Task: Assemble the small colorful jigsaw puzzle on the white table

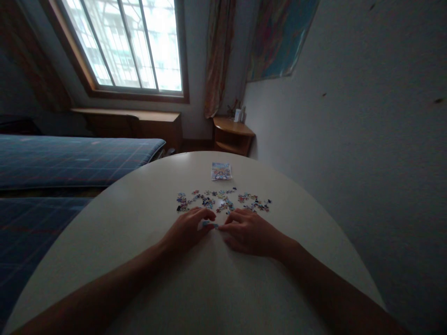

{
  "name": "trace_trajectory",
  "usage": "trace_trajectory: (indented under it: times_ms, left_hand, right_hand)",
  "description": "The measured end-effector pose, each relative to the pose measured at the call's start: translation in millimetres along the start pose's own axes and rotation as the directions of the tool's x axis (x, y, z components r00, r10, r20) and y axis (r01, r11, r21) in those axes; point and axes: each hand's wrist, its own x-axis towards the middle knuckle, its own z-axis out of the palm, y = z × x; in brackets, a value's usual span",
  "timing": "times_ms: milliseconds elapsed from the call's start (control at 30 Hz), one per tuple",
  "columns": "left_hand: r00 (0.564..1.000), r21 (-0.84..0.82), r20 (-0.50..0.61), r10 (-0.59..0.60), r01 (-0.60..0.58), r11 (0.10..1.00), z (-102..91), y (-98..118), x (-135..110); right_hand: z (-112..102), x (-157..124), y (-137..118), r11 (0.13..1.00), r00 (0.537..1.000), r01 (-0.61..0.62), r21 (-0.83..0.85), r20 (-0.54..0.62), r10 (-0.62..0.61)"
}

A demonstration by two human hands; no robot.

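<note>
My left hand rests on the table with thumb and fingers curled about a small pale blue jigsaw puzzle piece. Right beside it, at the fingertips of my right hand, is another light blue puzzle piece. The two pieces lie close together, perhaps joined; they are too small to tell. The right hand's fingers are bent, their tips pinched at that piece. Just beyond both hands, many loose jigsaw pieces are scattered in a band. Behind them lies a small colourful picture sheet or packet.
The round white table fills the foreground. At the left is a bed with a plaid blue mattress. A corner cabinet stands past the table's far edge, and a white wall runs along the right.
</note>
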Motion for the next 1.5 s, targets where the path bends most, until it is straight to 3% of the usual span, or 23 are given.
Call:
trace_trajectory:
  times_ms: [233, 467, 733, 1167, 1367, 1500]
  left_hand:
    - [0.991, 0.083, 0.109, -0.079, 0.070, 0.994, -15.3, -5.8, -2.9]
    - [0.993, -0.015, 0.119, -0.017, 0.019, 1.000, -16.7, -1.7, -0.8]
    - [0.974, 0.033, 0.218, 0.067, -0.076, 0.997, -27.5, -4.4, -1.1]
    - [0.989, 0.131, 0.148, -0.024, 0.005, 0.991, -21.8, -3.9, -2.6]
    - [0.984, 0.032, 0.163, -0.077, 0.073, 0.997, -20.4, 1.9, -1.9]
    - [0.984, 0.022, 0.169, -0.050, 0.047, 0.999, -22.0, 1.4, -2.5]
  right_hand:
    - [-1.4, 0.7, -0.9, 1.000, 0.999, -0.020, 0.001, 0.026, 0.020]
    - [-2.7, 0.2, -1.6, 1.000, 0.999, -0.022, 0.020, 0.030, 0.021]
    - [-2.0, -0.3, -1.4, 1.000, 0.999, -0.021, 0.012, 0.034, 0.021]
    - [-3.7, 0.2, -3.1, 1.000, 0.999, -0.023, 0.019, 0.029, 0.023]
    - [-3.2, -0.1, -2.1, 0.999, 0.999, -0.021, 0.038, 0.025, 0.020]
    - [-2.6, -0.8, -1.9, 0.999, 0.999, -0.025, 0.028, 0.033, 0.024]
